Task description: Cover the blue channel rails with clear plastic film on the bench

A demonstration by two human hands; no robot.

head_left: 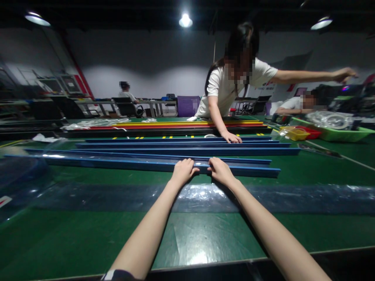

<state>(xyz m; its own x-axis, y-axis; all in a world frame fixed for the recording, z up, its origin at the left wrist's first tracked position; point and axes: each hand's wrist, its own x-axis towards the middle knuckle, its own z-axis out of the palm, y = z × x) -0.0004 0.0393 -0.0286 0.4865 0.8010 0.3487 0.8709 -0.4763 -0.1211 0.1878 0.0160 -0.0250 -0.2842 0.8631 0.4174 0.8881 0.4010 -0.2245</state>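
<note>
A long blue channel-shaped rail (252, 170) lies across the green table, the nearest of several. My left hand (183, 171) is closed over it left of the middle, with fingers over the top and thumb at the near side. A short gap to the right, my right hand (220, 171) grips the same rail in a like way. See-through plastic film shows on the rail between and beside my hands. In front of them, a wide strip of transparent film (117, 197) runs flat across the table, passing below both forearms.
More blue rails (187, 150) lie behind, then black, red and yellow bars (164, 125). Across the table, a co-worker (231, 86) leans in, one hand on the far rails. Bunched film (23, 175) is at left; a green tray (342, 134) holds bagged items at right.
</note>
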